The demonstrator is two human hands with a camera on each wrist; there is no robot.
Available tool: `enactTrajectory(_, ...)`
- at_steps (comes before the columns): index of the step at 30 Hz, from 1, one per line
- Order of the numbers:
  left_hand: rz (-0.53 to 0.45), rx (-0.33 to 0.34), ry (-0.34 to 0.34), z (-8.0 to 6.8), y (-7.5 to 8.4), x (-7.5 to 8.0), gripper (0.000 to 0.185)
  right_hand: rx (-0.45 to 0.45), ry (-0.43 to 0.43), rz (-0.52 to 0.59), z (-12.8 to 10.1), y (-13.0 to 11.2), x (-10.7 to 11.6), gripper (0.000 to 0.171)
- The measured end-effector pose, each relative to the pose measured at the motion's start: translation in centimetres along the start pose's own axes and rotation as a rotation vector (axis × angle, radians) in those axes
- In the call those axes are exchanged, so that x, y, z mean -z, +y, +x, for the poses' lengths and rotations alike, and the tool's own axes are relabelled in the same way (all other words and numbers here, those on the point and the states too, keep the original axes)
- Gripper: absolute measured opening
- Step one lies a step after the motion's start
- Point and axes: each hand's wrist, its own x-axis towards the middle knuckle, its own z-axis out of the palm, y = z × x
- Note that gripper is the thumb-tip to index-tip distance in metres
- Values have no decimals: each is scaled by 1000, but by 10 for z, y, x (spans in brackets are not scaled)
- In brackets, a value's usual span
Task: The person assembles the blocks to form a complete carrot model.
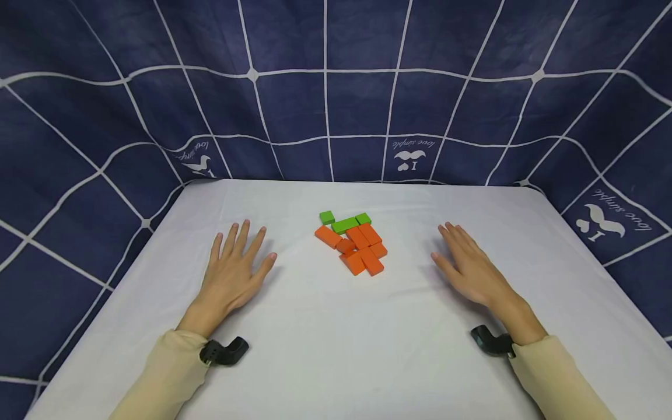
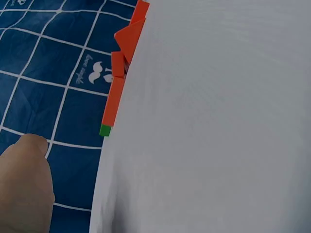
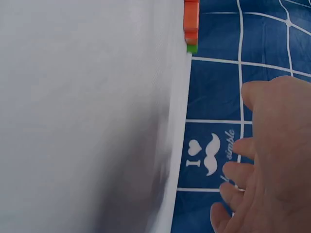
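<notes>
1. The left hand (image 1: 231, 274) lies flat on the white tablecloth (image 1: 315, 350), fingers spread, holding nothing.
2. The right hand (image 1: 467, 265) rests likewise, fingers straight and empty (palm down).
3. Between them, apart from both, sits a cluster of orange blocks (image 1: 357, 248) with green blocks (image 1: 343, 223) touching its far edge.
4. A navy grid-patterned cloth (image 1: 336, 99) hangs behind.

Two hands flank a cluster of blocks on a white-covered bench.

The left hand (image 1: 233, 274) and right hand (image 1: 467, 268) lie flat, fingers spread, either side of orange blocks (image 1: 357, 248) topped by green blocks (image 1: 343, 222) (none touched), before a navy grid-patterned backdrop (image 1: 325, 99); the bench (image 1: 336, 350) carries both beige-sleeved forearms.
</notes>
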Motion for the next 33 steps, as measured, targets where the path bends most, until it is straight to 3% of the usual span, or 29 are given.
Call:
enactTrajectory(9,-74,-15,-4,17,16,-6,72,23,-45,146,29,-9,-10,70)
enactTrajectory(18,-241,-15,18,40,41,-21,68,74,-42,291,55,-23,-25,63)
enactTrajectory(25,-331,3,-30,51,57,-31,67,123,-55,386,73,-38,-38,56)
enactTrajectory(33,-353,-67,-9,61,73,-44,54,220,-69,410,86,-48,-52,45)
